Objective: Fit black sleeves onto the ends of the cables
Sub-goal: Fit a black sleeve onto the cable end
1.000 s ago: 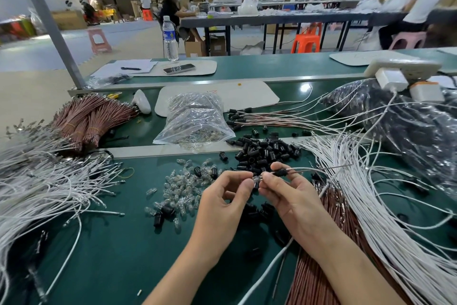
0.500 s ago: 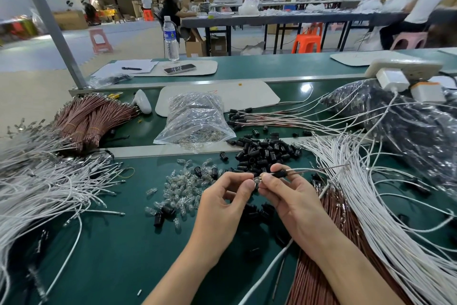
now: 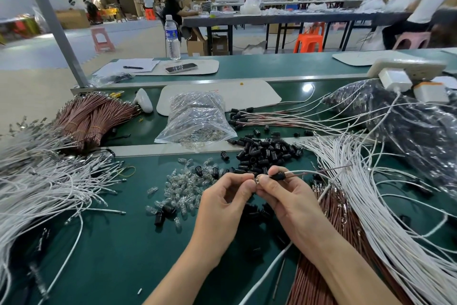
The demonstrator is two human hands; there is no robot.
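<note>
Over the green bench my right hand (image 3: 289, 203) pinches a black sleeve (image 3: 279, 176) threaded on a thin cable (image 3: 319, 173) that runs off to the right. My left hand (image 3: 225, 199) pinches the small metal cable end (image 3: 257, 179) just left of that sleeve; fingertips of both hands nearly touch. A heap of loose black sleeves (image 3: 265, 154) lies right behind my hands. White cables (image 3: 371, 201) fan out at the right, with brown cables (image 3: 329, 243) beneath them.
Small clear bulbs (image 3: 184, 189) are scattered left of my hands. A clear bag (image 3: 195, 120) sits behind them. White cables (image 3: 44, 181) and brown bundles (image 3: 91, 116) crowd the left; a dark plastic bag (image 3: 415, 129) fills the right. People work at a far table.
Both hands stay together at the same spot; the fingers have shifted only slightly on the cable end and sleeve.
</note>
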